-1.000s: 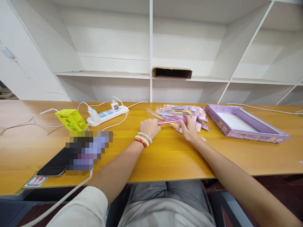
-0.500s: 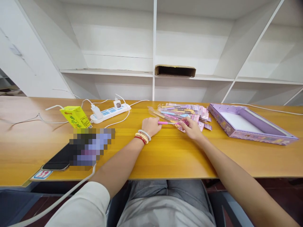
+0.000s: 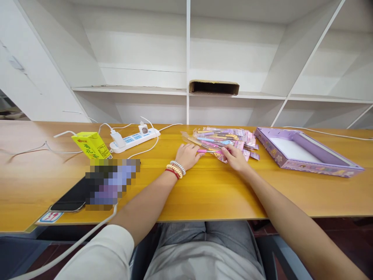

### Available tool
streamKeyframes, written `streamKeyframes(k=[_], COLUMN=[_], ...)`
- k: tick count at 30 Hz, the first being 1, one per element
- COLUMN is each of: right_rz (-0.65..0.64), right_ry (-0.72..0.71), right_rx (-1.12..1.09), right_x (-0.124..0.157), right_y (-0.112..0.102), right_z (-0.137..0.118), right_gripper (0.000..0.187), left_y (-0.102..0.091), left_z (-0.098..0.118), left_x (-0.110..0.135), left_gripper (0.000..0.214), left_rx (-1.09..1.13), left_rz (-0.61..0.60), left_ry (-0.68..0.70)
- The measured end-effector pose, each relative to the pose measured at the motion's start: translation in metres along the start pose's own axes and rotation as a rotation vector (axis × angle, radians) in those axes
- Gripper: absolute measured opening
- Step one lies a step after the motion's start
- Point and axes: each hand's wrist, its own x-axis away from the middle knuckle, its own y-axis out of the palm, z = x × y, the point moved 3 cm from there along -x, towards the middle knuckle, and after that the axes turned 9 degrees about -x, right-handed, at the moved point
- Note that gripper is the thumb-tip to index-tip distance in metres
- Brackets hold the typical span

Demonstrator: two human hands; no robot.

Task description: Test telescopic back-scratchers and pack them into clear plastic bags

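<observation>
A slim pink pen (image 3: 206,151) with a pale middle section lies level between my two hands. My left hand (image 3: 187,156), with beaded and red bracelets at its wrist, has its thumb and fingers around the pen's left end. Its grip looks loose, and the fingertips are partly hidden. My right hand (image 3: 235,157) pinches the other end, covering it. Just behind the hands is a pile of pens in clear wrappers (image 3: 217,136), several with pink or purple card ends; my right hand overlaps its front edge.
At the right lies a shallow purple box (image 3: 317,170) with a white bottom. To the left are a power strip (image 3: 136,138) with plugs and cables, a yellow carton (image 3: 92,146) and a dark phone (image 3: 70,196) beside a blurred patch. Shelves with a cardboard box (image 3: 214,88) stand behind.
My left hand has loosened from a closed fist; its thumb now stretches along the pen's end. My right hand stays on the pen. The view has shifted slightly.
</observation>
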Motion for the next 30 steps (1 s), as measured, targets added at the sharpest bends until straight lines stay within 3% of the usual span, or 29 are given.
streamKeyframes(k=[6, 11, 16, 21, 30], right_rz=[-0.065, 0.03, -0.093, -0.113, -0.167], right_ry=[0.002, -0.053, 0.0, -0.054, -0.097], right_rx=[0.034, 0.051, -0.052, 0.116, 0.151], right_x=[0.0, -0.001, -0.001, -0.001, -0.001], right_y=[0.005, 0.001, 0.003, 0.003, 0.005], right_z=[0.004, 0.005, 0.007, 0.001, 0.0], right_gripper=[0.034, 0.05, 0.034, 0.037, 0.036], left_y=[0.002, 0.002, 0.006, 0.007, 0.002], left_z=[0.006, 0.011, 0.012, 0.013, 0.02], left_x=[0.0, 0.002, 0.003, 0.001, 0.002], left_gripper=[0.023, 0.03, 0.036, 0.029, 0.034], left_rx=[0.075, 0.112, 0.099, 0.115, 0.111], left_rz=[0.003, 0.023, 0.013, 0.036, 0.029], left_ry=[0.077, 0.079, 0.078, 0.16, 0.156])
